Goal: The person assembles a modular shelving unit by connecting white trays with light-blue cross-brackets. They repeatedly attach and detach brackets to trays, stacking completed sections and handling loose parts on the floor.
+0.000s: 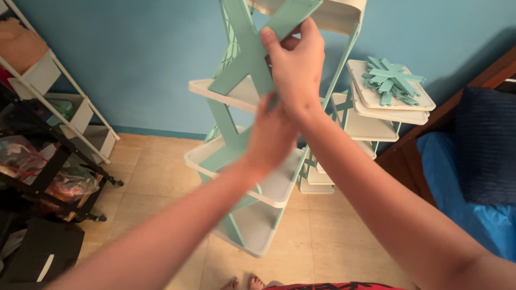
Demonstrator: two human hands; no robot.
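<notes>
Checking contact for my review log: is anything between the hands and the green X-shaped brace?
Nothing visible: the right hand grips the green X-shaped brace directly, and the left hand touches it lower down.

No signs, no screens, no labels to see. Just see-through plastic bags (pixel 72 182) on the black rack (pixel 54 166) at the left, shiny and crinkly, stuffed with pink and red things. Another clear bag (pixel 16 150) higher up on the same rack, by the left edge. Too blurry to tell more.
</notes>
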